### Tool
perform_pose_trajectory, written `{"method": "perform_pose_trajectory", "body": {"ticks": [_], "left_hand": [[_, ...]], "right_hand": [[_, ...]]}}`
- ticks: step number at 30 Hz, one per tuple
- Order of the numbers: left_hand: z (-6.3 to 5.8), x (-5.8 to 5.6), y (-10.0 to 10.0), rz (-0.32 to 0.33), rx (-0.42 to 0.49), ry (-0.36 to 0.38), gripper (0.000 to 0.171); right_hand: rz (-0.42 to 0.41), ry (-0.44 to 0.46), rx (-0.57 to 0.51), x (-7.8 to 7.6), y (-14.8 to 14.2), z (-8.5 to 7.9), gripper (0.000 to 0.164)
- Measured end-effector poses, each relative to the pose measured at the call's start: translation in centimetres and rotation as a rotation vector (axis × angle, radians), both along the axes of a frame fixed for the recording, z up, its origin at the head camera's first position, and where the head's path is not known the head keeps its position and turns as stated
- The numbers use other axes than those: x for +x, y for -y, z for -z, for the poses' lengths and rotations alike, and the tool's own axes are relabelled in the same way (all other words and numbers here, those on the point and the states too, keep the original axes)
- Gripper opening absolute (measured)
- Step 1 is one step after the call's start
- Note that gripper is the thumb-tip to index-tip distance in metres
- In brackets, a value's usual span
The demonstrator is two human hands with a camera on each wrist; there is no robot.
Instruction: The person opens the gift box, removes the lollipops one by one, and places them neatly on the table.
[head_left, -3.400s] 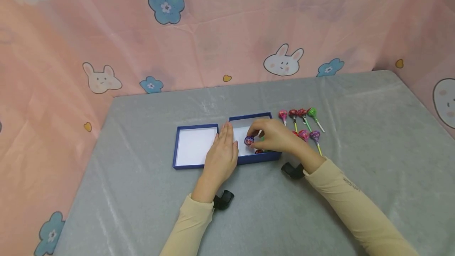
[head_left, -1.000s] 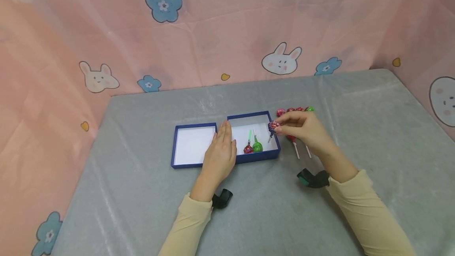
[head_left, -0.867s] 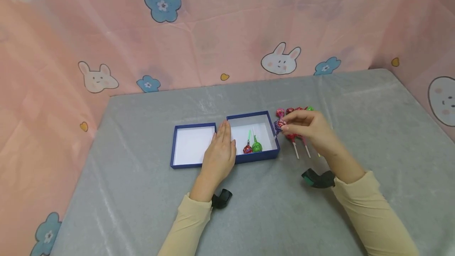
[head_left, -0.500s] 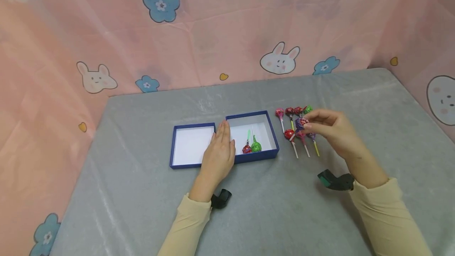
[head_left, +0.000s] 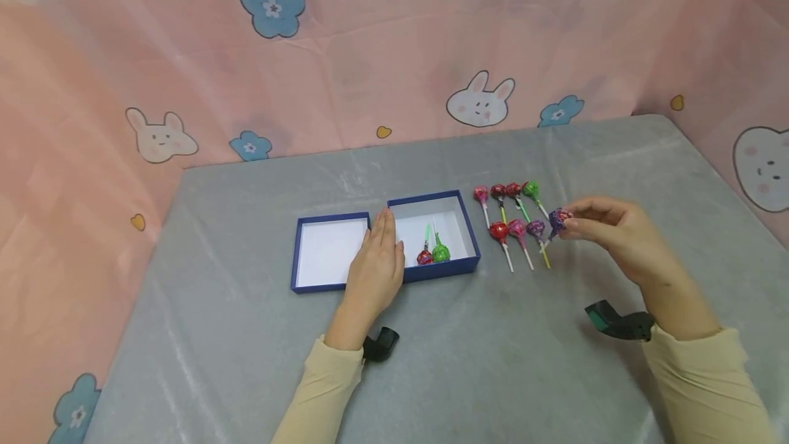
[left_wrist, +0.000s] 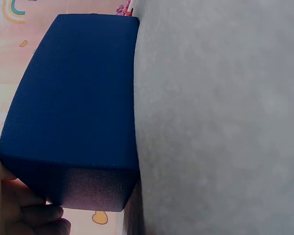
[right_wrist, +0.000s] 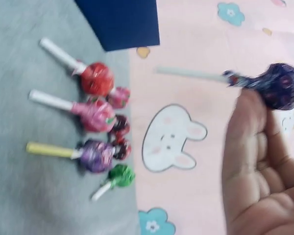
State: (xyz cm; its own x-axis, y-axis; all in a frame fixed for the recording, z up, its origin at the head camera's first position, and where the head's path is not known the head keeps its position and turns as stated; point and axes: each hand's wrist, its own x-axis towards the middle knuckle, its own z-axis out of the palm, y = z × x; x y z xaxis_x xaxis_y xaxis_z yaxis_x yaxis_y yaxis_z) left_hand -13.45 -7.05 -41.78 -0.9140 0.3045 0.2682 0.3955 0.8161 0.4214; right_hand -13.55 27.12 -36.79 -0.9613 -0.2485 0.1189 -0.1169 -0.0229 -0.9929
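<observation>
My right hand [head_left: 625,235] pinches a purple-wrapped lollipop [head_left: 558,218] by its head, just right of the laid-out lollipops; in the right wrist view its white stick [right_wrist: 191,73] points away from the fingers. My left hand [head_left: 374,264] lies with straight fingers together along the gap between a shallow blue tray [head_left: 320,288] with white inside and a deeper blue box [head_left: 444,268]. In the left wrist view, the hand's fingers [left_wrist: 39,215] touch the box's end. Inside the box are a red lollipop [head_left: 424,257] and a green lollipop [head_left: 440,253].
Right of the box lie two rows of lollipops on the grey cloth. The far row ends with a green lollipop [head_left: 531,190]; the near row runs from a red lollipop [head_left: 498,231] to a purple lollipop [head_left: 535,229]. A pink patterned curtain [head_left: 370,53] stands behind the table.
My right hand held the purple lollipop over the box, then carried it right, past the rows, uncovering the lollipops on the cloth. My left hand keeps its place by the box.
</observation>
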Motion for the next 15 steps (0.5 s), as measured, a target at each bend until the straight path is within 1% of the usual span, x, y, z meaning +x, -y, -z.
{"method": "perform_pose_trajectory", "body": {"ticks": [3, 6, 8, 11, 13, 15], "left_hand": [[0.1, -0.1, 0.0, -0.003, 0.001, -0.004, 0.052], [0.1, -0.1, 0.0, -0.007, 0.001, -0.001, 0.052], [0.1, -0.1, 0.0, -0.007, 0.002, 0.005, 0.052], [0.0, 0.0, 0.0, -0.006, 0.007, 0.013, 0.052], [0.1, 0.0, 0.0, -0.006, 0.006, 0.014, 0.052], [0.1, 0.0, 0.0, -0.005, 0.006, 0.014, 0.052]], "right_hand": [[0.027, 0.073, 0.045, -0.1, -0.7, 0.2, 0.023], [0.065, 0.161, 0.138, -0.4, -1.4, 0.6, 0.019], [0.084, 0.203, 0.2, -0.6, -1.8, 1.0, 0.018], [0.097, 0.243, 0.299, -1.0, -2.2, 1.6, 0.016], [0.109, 0.261, 0.375, -1.4, -2.3, 1.9, 0.012], [0.123, 0.279, 0.452, -1.7, -2.2, 2.2, 0.015]]}}
